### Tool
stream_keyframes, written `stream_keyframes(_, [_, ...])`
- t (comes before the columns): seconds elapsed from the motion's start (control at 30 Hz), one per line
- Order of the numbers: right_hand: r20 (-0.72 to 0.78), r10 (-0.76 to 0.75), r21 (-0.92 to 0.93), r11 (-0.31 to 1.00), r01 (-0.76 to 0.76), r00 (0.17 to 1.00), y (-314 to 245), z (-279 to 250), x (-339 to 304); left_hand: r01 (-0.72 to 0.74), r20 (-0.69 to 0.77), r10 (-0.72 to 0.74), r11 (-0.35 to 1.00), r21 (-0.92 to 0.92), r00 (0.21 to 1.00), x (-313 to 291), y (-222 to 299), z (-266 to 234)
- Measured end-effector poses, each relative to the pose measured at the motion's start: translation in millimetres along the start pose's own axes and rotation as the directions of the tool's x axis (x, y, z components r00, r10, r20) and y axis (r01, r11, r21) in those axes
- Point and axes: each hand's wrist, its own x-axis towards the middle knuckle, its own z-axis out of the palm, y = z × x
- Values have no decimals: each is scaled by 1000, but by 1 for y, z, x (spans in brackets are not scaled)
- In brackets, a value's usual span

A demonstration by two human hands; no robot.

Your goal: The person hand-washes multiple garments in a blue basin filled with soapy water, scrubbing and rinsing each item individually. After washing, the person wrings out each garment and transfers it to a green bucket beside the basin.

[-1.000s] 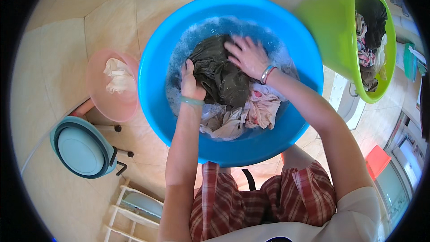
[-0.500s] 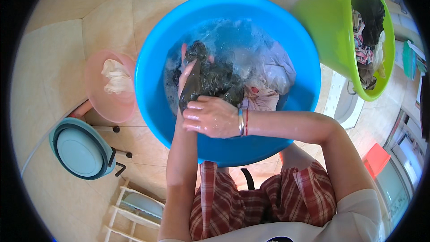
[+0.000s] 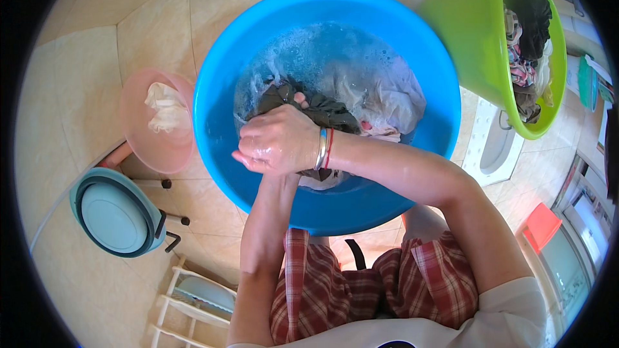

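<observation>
A dark olive wet garment [image 3: 329,116] lies bunched in sudsy water inside a large blue tub [image 3: 435,58]. My right hand [image 3: 280,138], with bracelets at its wrist, is closed on a part of the garment and crosses over my left wrist. Of my left hand [image 3: 300,98], only fingertips show among the dark folds; the rest is hidden behind my right hand and the cloth. Beside the garment, a pale lilac-grey cloth [image 3: 400,100] floats at the right of the tub. A light cloth [image 3: 322,182] shows below my right wrist.
A green bucket [image 3: 461,45] holding mixed clothes leans at the upper right. To the left stand a pink basin [image 3: 158,154] with a white cloth in it and a folded teal basin [image 3: 115,219]. A white rack [image 3: 169,296] is at lower left, a squat toilet [image 3: 495,148] at right.
My right hand has moved up and slightly left with the garment, over my left wrist. The dark cloth has gone lower into the water, and my left hand is now more hidden.
</observation>
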Motion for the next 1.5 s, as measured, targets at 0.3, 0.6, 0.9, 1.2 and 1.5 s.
stream_keyframes(0.3, [49, 528, -400, 788, -468, 848, 128, -54, -56, 0, -299, 52, 985, 172, 953, 0, -8, 37])
stream_keyframes(0.6, [86, 682, -599, 618, -509, 726, 147, -45, -74, -132, -206, 194, 951, 280, 959, 37, 5, -28])
stream_keyframes(0.9, [324, -57, -27, 997, 69, 944, -14, -20, -48, 134, -26, -131, 975, 176, 991, 23, 25, -4])
stream_keyframes(1.2, [40, -87, 2, 996, 87, 995, -21, -7, 1, 0, 95, -9, 996, 94, 995, 4, 18, 5])
stream_keyframes(1.5, [-66, 351, -336, 874, -352, 934, 85, -59, -13, -115, -243, 163, 973, 201, 956, -46, 2, 84])
